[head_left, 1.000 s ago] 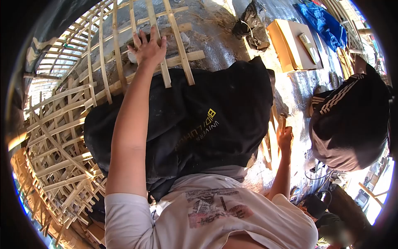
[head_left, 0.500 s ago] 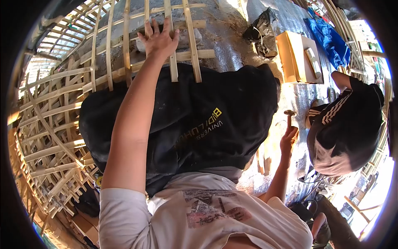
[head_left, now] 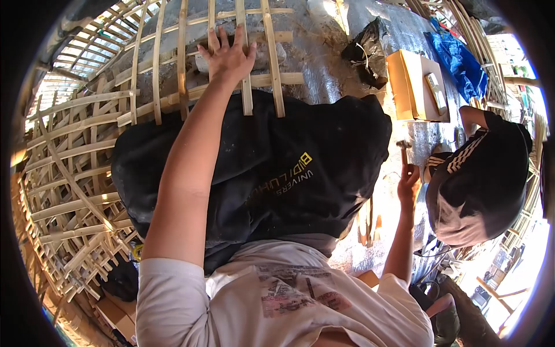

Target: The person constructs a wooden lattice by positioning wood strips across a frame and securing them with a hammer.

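Note:
My left hand (head_left: pixel 230 62) lies flat with its fingers spread on a lattice of split bamboo slats (head_left: pixel 272 61). The palm presses on the slats near their ends, beyond my lap. My lap is covered by a black cloth with yellow and grey lettering (head_left: pixel 324 139), and some slat ends lie on it. Off to the right, my right hand (head_left: pixel 409 184) is closed round the handle of a hammer (head_left: pixel 404 151). The hammer's head points up and is a little blurred.
A cardboard box (head_left: pixel 404 87) with a pale object on it stands ahead on the right, beside a black plastic bag (head_left: pixel 365 55) and a blue tarp (head_left: pixel 462 63). Another person in black (head_left: pixel 483 179) sits close at my right. Stacked bamboo lattices (head_left: pixel 75 173) fill the left side.
My right hand has raised the hammer and moved slightly away from my body. My left hand keeps its place on the slats; the view has shifted slightly.

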A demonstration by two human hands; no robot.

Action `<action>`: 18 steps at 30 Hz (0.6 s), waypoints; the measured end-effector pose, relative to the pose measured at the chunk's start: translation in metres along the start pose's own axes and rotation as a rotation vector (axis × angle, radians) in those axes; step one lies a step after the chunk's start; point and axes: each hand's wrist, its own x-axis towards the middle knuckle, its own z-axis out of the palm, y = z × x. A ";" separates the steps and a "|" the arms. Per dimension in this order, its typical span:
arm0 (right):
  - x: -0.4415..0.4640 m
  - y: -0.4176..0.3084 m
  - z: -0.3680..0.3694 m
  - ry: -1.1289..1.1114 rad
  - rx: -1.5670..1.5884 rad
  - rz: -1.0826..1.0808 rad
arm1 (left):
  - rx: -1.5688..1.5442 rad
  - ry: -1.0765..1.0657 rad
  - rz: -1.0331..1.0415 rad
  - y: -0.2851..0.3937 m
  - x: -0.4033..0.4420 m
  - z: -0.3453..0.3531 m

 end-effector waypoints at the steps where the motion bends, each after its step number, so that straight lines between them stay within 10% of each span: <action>1: 0.017 0.000 0.004 -0.006 0.041 0.011 | -0.003 -0.002 0.000 0.001 0.001 0.000; 4: 0.081 -0.045 0.000 -0.417 0.456 0.491 | -0.014 -0.016 -0.010 0.001 -0.001 -0.001; 18: 0.245 -0.227 0.119 -1.029 -0.397 -0.510 | -0.018 -0.046 -0.016 0.003 -0.001 -0.005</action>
